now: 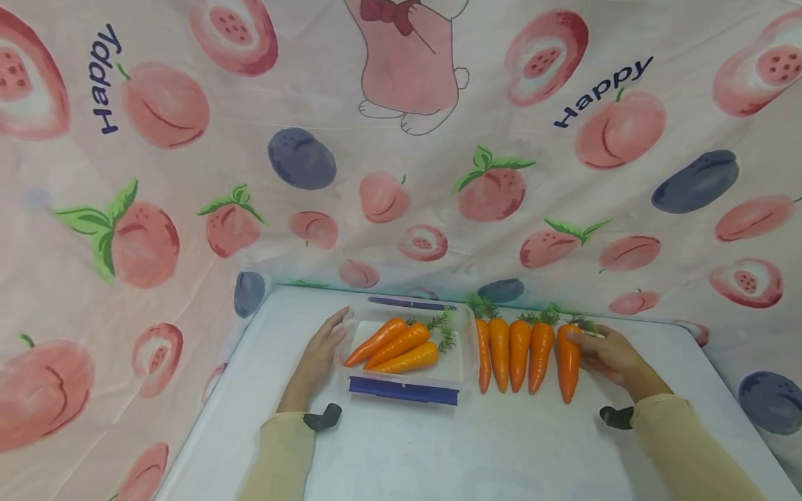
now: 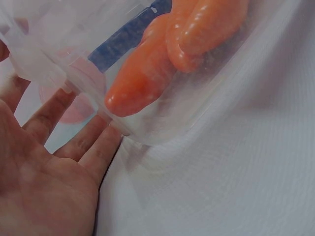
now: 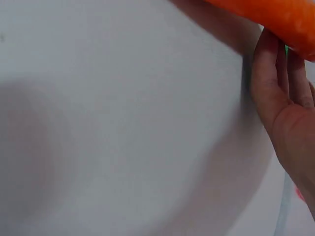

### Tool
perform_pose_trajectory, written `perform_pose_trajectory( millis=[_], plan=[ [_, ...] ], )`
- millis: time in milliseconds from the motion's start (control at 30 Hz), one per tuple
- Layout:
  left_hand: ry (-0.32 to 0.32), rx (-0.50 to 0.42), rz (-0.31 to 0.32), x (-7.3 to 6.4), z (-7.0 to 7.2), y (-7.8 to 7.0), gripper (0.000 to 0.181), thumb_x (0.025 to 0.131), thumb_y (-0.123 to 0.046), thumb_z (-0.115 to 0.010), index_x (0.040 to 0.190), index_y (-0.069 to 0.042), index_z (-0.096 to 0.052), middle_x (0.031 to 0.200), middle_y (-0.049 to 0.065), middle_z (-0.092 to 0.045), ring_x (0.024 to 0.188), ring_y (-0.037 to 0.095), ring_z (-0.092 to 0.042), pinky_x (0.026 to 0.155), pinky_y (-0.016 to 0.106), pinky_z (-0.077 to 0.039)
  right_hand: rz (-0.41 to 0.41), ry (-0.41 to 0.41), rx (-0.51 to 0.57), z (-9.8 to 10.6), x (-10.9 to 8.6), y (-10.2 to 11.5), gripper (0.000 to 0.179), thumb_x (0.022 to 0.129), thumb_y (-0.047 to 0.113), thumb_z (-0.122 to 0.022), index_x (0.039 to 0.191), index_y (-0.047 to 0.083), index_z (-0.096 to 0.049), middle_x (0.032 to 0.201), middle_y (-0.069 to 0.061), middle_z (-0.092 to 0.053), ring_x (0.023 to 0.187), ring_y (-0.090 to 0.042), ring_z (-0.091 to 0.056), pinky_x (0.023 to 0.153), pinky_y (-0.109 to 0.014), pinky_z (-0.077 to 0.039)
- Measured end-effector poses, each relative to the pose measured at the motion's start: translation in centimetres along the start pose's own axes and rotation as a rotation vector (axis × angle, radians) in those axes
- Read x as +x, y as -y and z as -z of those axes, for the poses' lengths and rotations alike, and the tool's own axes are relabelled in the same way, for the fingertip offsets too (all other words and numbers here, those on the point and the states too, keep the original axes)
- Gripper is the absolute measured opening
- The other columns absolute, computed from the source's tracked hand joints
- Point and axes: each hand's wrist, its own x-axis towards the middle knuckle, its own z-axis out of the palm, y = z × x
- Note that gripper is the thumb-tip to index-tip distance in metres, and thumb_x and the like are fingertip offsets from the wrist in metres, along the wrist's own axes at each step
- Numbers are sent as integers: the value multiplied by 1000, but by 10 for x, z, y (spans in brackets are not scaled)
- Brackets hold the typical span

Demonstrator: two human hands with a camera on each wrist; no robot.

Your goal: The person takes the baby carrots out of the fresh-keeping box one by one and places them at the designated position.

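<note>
My left hand (image 1: 316, 355) is at the left side of a clear plastic box (image 1: 462, 365) with blue latches. In the left wrist view its straight fingers (image 2: 101, 147) touch the box's outer wall. Three orange carrots (image 1: 401, 346) with green tops lie inside the box. My right hand (image 1: 610, 358) grips another carrot (image 1: 568, 369) near its leafy end, at the right of the row. In the right wrist view this carrot (image 3: 285, 22) crosses the top corner, over the fingers; the thumb is hidden there.
Several carrots (image 1: 519, 355) stand side by side right of the box, leafy ends to the back. The white table (image 1: 489, 445) meets a fruit-printed cloth (image 1: 382, 243) at the back and left. Dark wrist pieces (image 1: 322, 417) show near both sleeves.
</note>
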Motion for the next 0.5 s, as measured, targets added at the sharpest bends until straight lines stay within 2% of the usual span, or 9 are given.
perform_pose_trajectory(
  millis=[100,167,367,500],
  plan=[
    [-2,-8,-9,-1,0,-1,48,108,-39,-45,155,-31,-42,164,-5,-39,158,25,-23,128,59,-12,-46,-24,35,-2,0,-1,113,94,46,-70,162,3,9,165,-31,-18,120,-23,-58,98,-38,-58],
    [-5,-7,-10,-1,-1,-1,48,108,-39,-45,155,-31,-43,164,-5,-39,158,26,-23,127,60,-13,-56,-33,39,-3,0,-1,110,94,47,-70,163,3,3,165,-30,-18,122,-24,-56,97,-37,-59],
    [-19,45,11,-1,-2,-2,48,109,-40,-43,156,-34,-41,164,-7,-38,157,26,-24,126,62,-14,-37,-53,9,-8,0,0,101,93,48,-71,162,4,-13,157,-26,-34,104,-12,-63,92,-31,-61],
    [-22,51,16,-2,-2,-3,47,109,-39,-43,156,-34,-41,164,-8,-38,157,26,-24,126,62,-15,-34,-75,30,-13,0,1,95,93,45,-73,160,5,-19,147,-20,-46,97,-8,-64,88,-28,-61]
  ],
)
